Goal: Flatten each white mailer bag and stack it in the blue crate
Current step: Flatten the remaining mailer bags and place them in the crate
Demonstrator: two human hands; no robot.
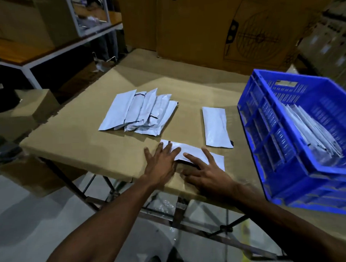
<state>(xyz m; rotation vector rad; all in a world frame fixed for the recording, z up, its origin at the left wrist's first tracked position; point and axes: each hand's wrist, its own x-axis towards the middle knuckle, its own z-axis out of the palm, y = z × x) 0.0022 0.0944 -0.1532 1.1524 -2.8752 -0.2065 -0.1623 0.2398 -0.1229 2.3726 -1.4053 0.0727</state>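
Left hand [162, 163]: fingers straight and spread, palm down, pressing on the left end of a white mailer bag [193, 152] near the front edge of the table [79, 139]. Right hand [206, 172]: fingers likewise straight and spread, palm down, lying over the near right part of the same bag, with the bag's near edge slightly lifted between the two hands. Neither hand grips anything.

Mailer bag under the hands: lies flat, long side running left to right, slanting a little toward the near right.

Second mailer [215, 127]: lies alone, flat, just beyond the first, long side running away from the person, a dark tab showing at its near right corner.

Pile of mailers [139, 112]: about five, fanned and overlapping, creased, toward the middle left of the table, well apart from the hands.

Blue crate [267, 130]: plastic, slatted walls, on the right end of the table. White mailers [311, 132] stacked inside, leaning against each other.

Table: covered with brown cardboard sheet, folding metal legs visible beneath.

Background: large cardboard boxes [223, 25] standing behind the table; a wooden-topped bench with white frame [37, 51] to the far left.
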